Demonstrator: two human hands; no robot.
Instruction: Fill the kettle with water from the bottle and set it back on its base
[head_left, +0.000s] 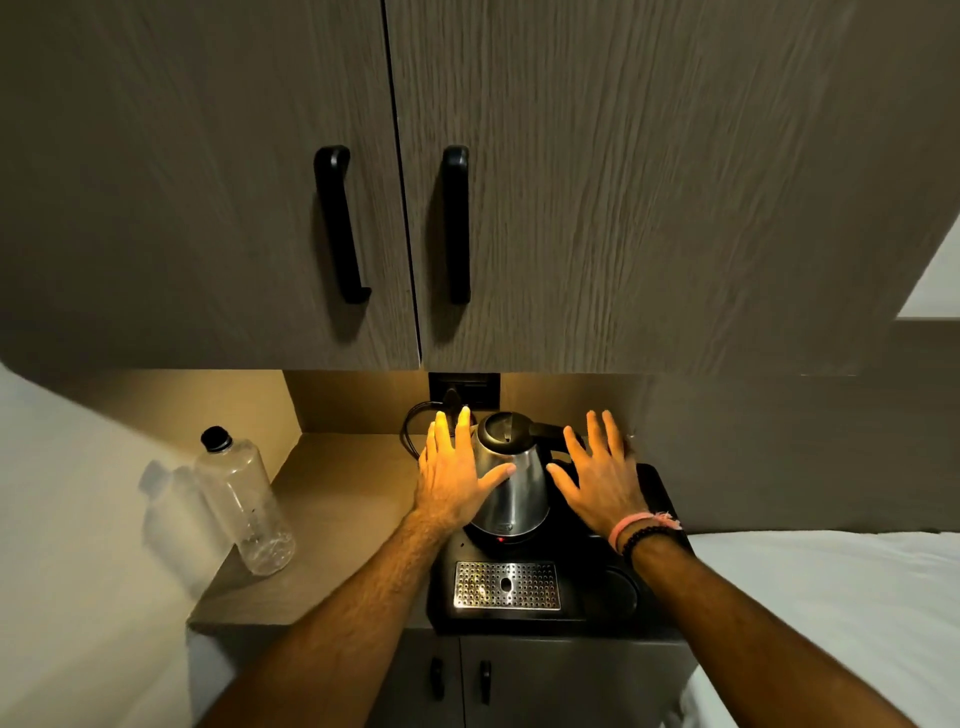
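Note:
A steel kettle (511, 480) with a black lid and handle stands on its round black base (498, 543), where a small red light glows. My left hand (452, 475) is spread flat just left of the kettle, thumb touching its side. My right hand (600, 475) is spread open just right of it, holding nothing. A clear plastic bottle (244, 504) with a black cap stands upright on the counter at the far left, against the wall. It looks nearly empty.
The base sits on a black tray (660, 499) with a perforated metal drip grate (506, 584) in front. A cord runs to a wall socket (464, 391) behind. Closed cabinet doors with black handles (340, 223) hang overhead. White bedding (831, 597) lies right.

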